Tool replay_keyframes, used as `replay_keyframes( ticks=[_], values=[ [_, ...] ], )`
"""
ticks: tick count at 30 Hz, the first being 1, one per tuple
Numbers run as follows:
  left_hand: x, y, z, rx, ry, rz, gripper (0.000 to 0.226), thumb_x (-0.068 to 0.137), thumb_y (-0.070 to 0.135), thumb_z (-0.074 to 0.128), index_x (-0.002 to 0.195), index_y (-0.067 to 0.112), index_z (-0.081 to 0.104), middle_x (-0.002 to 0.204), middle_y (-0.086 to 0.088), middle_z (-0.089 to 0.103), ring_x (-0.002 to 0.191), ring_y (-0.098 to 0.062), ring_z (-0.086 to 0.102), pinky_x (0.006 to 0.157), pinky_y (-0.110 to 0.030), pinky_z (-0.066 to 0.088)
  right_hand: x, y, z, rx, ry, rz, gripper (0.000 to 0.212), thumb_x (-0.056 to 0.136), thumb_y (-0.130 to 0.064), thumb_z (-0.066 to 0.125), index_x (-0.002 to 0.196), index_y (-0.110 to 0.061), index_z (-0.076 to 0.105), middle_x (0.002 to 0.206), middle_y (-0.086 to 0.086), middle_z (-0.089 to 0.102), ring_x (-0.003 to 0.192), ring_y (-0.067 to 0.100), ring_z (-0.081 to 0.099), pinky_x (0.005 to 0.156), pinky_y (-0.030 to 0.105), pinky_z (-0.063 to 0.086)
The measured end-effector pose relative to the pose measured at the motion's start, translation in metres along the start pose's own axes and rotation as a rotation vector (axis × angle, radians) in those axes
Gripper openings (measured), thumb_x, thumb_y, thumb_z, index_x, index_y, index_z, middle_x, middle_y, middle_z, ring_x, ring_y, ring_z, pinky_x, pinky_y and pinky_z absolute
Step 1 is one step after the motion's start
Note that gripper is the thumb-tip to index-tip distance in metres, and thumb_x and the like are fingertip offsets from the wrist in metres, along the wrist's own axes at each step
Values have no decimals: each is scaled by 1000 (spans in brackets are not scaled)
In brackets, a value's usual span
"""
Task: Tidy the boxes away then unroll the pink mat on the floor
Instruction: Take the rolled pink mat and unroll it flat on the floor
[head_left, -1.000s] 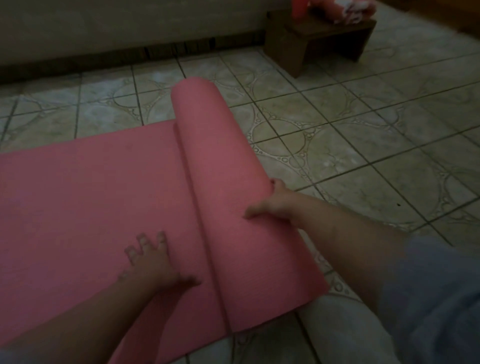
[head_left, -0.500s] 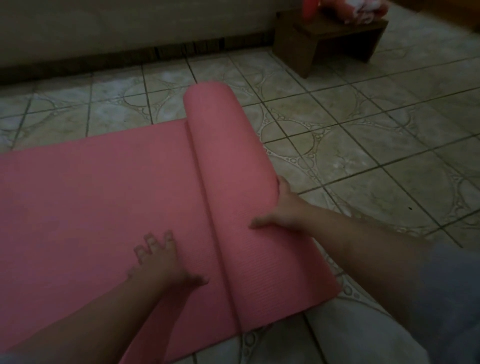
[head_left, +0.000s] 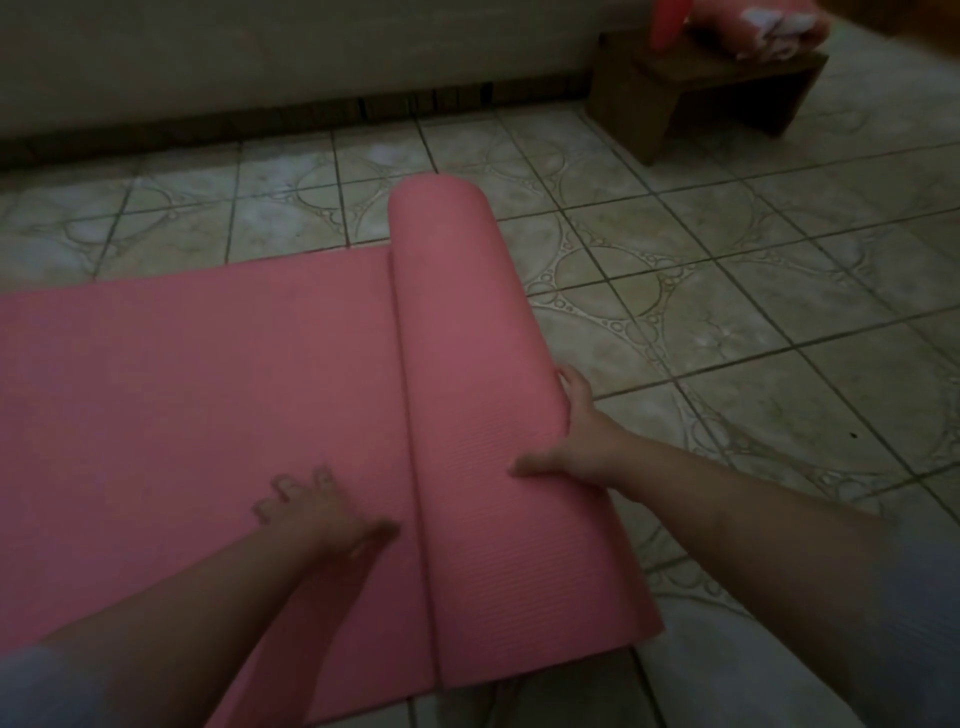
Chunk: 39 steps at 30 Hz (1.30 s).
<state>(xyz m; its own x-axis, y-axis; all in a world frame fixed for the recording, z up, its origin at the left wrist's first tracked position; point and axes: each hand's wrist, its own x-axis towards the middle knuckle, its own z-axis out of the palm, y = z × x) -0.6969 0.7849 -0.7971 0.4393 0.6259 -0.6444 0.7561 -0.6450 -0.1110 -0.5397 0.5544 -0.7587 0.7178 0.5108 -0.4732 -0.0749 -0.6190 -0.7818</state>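
Observation:
A pink mat (head_left: 182, 389) lies partly unrolled on the tiled floor, its flat part spreading to the left. The still-rolled part (head_left: 467, 364) runs from the near edge toward the far wall. My left hand (head_left: 322, 512) lies flat on the unrolled mat just left of the roll, fingers spread. My right hand (head_left: 576, 441) sits against the roll's right side, thumb on top and fingers down along the side next to the floor. No boxes are in sight.
Patterned floor tiles (head_left: 779, 322) extend to the right of the roll. A low wooden bench (head_left: 691, 88) stands at the back right with red and pink things on top. A wall with a dark baseboard (head_left: 260, 119) runs along the back.
The roll has shifted slightly to the right across the floor with my right hand on it. My left hand has followed a little on the flat mat.

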Motion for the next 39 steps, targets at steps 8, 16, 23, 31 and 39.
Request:
replay_keyframes(
  ticks=[8,16,23,31,39],
  values=[
    [-9,51,35,-116,-46,268,90,86,69,31,144,29,-26,148,-13,-40,137,-46,-27,108,-69,1,-16,23,-57,42,265,12,73,79,-40,71,142,-28,36,145,12,38,128,25,43,105,41,37],
    [-7,47,41,-129,-81,304,103,79,75,38,138,32,-34,139,-8,-52,133,-43,-36,107,-68,-5,-7,-13,-20,-118,301,195,151,23,-80,70,149,-17,15,148,11,36,132,30,41,108,43,36],
    [-7,49,44,-151,-89,296,112,73,78,45,136,34,-37,133,-4,-56,132,-41,-40,105,-69,-7,3,19,-52,-65,280,197,128,39,-47,91,145,-21,25,132,5,52,111,24,55,93,34,44],
    [-1,44,50,-189,-75,277,113,69,81,46,134,41,-37,124,3,-59,132,-35,-41,106,-67,-10,2,28,-68,147,208,117,114,28,-41,89,132,-21,47,118,1,64,99,18,64,85,36,52],
    [0,9,38,-177,-118,232,108,73,78,46,135,42,-35,139,3,-52,138,-31,-34,107,-68,-2,9,21,-53,117,223,88,103,43,-35,92,133,-19,44,111,-4,62,93,11,61,78,29,50]
  ],
)
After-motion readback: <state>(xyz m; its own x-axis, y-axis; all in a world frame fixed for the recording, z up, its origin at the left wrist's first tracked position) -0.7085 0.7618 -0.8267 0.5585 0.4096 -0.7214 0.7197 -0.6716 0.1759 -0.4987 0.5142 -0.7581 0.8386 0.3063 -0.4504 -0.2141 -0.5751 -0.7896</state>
